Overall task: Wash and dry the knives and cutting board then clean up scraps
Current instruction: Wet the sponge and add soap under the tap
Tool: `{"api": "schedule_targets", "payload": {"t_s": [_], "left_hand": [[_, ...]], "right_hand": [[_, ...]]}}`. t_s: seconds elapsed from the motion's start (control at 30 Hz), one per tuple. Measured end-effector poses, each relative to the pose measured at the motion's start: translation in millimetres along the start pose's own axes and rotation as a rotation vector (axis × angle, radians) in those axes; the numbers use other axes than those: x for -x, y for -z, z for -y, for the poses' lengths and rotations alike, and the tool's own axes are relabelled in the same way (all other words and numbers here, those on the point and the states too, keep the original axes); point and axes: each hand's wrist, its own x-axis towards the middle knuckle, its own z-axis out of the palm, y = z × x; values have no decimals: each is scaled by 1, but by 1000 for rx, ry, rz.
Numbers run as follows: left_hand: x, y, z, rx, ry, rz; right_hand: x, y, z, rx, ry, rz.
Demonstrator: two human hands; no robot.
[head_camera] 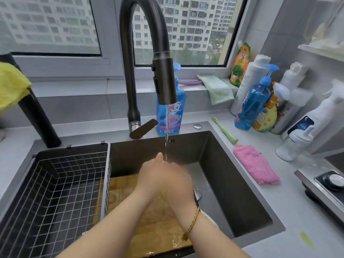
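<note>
- Rinsing under the faucet (145,53), the person's two hands met in the thin water stream (167,127) over the middle of the sink (232,183).
- The left hand (149,175) had one of its fingers (159,156) straight, pointing up beside the stream. The rest were covered by the right hand (176,185), and nothing showed in its grasp.
- The right hand lay across the left. Its fingers were blurred and hidden, so it could not be told whether they were apart or curled.
- The wooden cutting board (158,226) lay flat in the sink bottom, directly under the hands. It was wet, and its left edge ran beneath the wire basket (55,192).
- A bit of metal (197,194) showed just beside the right hand. It may have been a knife, but too little showed to be sure.
- Judged from this, the washing looked under way or nearly done. The board was wet but not lifted out, and no drying had begun.
- A pink cloth (256,164) lay folded on the surface (297,211) to the right of the sink, near at hand and untouched.
- A green scrap (306,239) lay on the surface near the sink's front right corner, so the scrap clean-up appeared to be left to do.
- The basket held nothing that could be made out.
</note>
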Motion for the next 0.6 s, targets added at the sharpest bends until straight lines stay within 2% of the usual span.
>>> {"api": "schedule_targets", "payload": {"t_s": [0.13,0.3,0.43,0.6], "left_hand": [[19,-8,1,-24,-139,86],[-2,-4,0,-62,-85,-32],[12,-11,11,-53,-126,24],[-1,-7,12,10,-1,7]], "right_hand": [[-22,6,-15,-33,-180,-26],[-5,1,-4,-48,-59,-14],[-16,4,-12,-31,-133,-40],[0,-1,-6,-47,-92,-1]]}}
